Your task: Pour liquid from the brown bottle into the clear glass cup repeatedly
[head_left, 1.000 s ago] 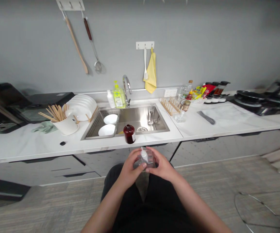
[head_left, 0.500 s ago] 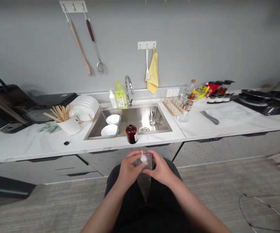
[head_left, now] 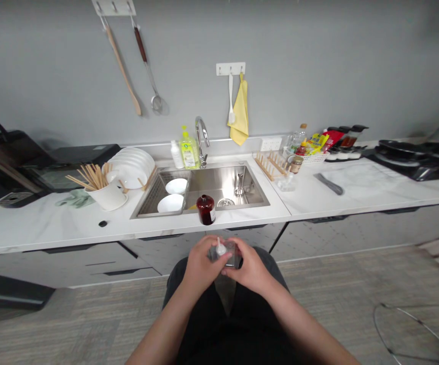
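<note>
Both hands are close together in front of my lap, below the counter edge. Between them is a small clear boxy container [head_left: 231,256], and by its left part sits a white round cap with a pointed nozzle [head_left: 221,248]. My left hand [head_left: 202,261] is closed at the nozzle cap, thumb and fingers around it. With fingers and thumb, my right hand [head_left: 249,263] grips the container's right side. Whether the cap is attached to the container cannot be made out. A dark red-brown bottle [head_left: 206,210] with an uncapped-looking neck stands upright on the counter just beyond the hands.
Behind the bottle is a steel sink [head_left: 219,177] with white bowls [head_left: 171,204]. A chopstick holder [head_left: 107,195], a small black piece [head_left: 103,223] and a green cloth [head_left: 75,198] are on the left; a wooden rack [head_left: 272,165] and grey tongs-like item [head_left: 329,183] on the right.
The white nozzle cap has shifted slightly left and tilted against the clear container. Both hands keep their hold in nearly the same place.
</note>
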`<state>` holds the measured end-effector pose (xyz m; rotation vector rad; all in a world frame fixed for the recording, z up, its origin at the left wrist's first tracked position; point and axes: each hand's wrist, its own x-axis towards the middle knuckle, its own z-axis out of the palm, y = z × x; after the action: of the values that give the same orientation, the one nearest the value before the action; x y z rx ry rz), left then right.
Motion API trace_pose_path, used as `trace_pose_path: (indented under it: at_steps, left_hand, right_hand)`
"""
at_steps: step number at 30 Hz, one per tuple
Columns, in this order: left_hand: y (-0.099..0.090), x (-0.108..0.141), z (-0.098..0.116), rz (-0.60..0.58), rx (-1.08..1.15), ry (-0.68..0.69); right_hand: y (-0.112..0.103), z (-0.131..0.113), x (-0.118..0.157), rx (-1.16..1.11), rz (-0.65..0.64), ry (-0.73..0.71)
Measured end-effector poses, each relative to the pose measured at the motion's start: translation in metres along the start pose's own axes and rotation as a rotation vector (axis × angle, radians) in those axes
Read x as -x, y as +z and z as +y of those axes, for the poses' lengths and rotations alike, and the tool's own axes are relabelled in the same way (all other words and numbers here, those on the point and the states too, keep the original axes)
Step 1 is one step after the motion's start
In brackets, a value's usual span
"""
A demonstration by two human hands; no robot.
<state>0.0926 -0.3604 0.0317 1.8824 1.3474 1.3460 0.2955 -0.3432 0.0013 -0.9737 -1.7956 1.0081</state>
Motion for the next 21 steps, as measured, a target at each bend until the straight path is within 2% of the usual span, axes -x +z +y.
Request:
trace_pose_path:
  at_steps: [2, 3, 8, 11, 15, 21]
  left_hand:
    - [-0.002, -0.001, 0.005, 0.063, -0.089, -0.023]
    - [-0.004, -0.001, 0.009, 0.052, -0.118, -0.005]
    - [-0.018, -0.002, 0.029, -0.172, -0.2, 0.17]
    - [-0.022, -0.007, 0.032, -0.234, -0.298, 0.107]
    - [-0.023, -0.016, 0.033, -0.224, -0.52, 0.002]
    - [-0.027, -0.016, 0.037, -0.33, -0.507, 0.119]
  right_hand:
    - [0.002, -0.002, 0.001, 0.042, -0.004, -0.013]
    - [0.003, -0.002, 0.001, 0.057, -0.003, -0.021]
    - [0.001, 0.001, -0.001, 0.076, 0.033, -0.026]
    - [-0.001, 0.006, -0.002, 0.095, 0.031, -0.02]
    - [0.0, 0.007, -0.002, 0.139, 0.017, -0.051]
    - [-0.001, 0.007, -0.003, 0.159, 0.002, -0.054]
